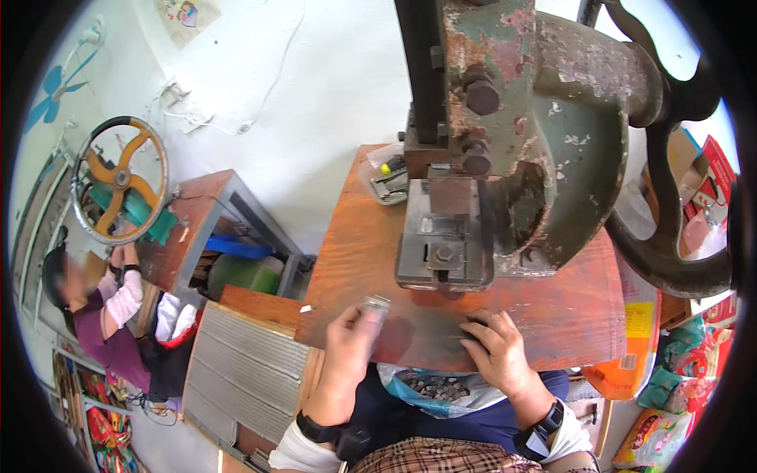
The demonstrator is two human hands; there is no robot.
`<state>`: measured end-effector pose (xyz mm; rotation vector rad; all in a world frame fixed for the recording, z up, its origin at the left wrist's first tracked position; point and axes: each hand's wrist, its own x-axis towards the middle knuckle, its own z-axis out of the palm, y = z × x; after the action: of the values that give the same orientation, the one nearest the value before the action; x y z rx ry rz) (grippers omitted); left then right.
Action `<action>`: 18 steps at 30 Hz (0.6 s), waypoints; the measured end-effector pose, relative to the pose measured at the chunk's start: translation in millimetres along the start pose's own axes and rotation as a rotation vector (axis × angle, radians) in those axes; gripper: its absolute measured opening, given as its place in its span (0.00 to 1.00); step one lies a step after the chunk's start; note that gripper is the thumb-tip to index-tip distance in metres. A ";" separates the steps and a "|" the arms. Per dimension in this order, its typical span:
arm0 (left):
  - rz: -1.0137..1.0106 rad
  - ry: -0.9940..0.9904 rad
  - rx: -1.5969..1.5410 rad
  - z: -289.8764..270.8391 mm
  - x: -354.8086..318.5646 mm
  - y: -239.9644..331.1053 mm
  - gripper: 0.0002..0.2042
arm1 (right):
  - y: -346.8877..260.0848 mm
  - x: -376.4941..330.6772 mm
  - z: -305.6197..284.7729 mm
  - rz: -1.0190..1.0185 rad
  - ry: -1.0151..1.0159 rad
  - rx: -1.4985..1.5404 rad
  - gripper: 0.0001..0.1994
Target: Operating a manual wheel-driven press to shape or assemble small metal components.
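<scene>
My left hand [352, 335] is closed on a small flat metal piece [378, 302], held upright between thumb and fingers just above the wooden table [426, 323]. To the right, my right hand [498, 347] rests at the table's near edge, fingers apart and slightly bent, with nothing visible in it. Beyond both hands stands a worn green hand press [568, 150], its metal die block [444, 244] bolted low at the front. A blue-white plastic bag [422, 404] of small dark metal pieces lies open on my lap.
A clear tub [384, 175] with metal parts sits left of the press. The press's large dark wheel [670, 252] reaches out right. Ridged metal strips [244, 363] lie stacked at left. Farther left, another person [110, 323] works by a yellow-spoked wheel [120, 180].
</scene>
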<state>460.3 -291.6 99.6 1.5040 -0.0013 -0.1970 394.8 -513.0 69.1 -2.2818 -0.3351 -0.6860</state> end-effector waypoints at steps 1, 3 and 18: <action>-0.102 -0.114 -0.453 -6.3 -0.7 0.9 0.22 | 1.4 -1.9 -3.2 -0.011 -0.009 0.014 0.14; -0.241 -0.201 -1.006 -10.7 -5.4 6.9 0.26 | 3.8 -6.0 -10.2 -0.027 -0.039 0.043 0.13; -0.072 -0.939 1.501 8.7 -26.9 -247.6 0.23 | 61.5 -181.1 13.6 0.245 -1.126 -0.222 0.27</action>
<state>400.8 -310.0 -141.8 2.7214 -1.0484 -1.1213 276.5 -554.0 -76.2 -2.6476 -0.4806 0.7863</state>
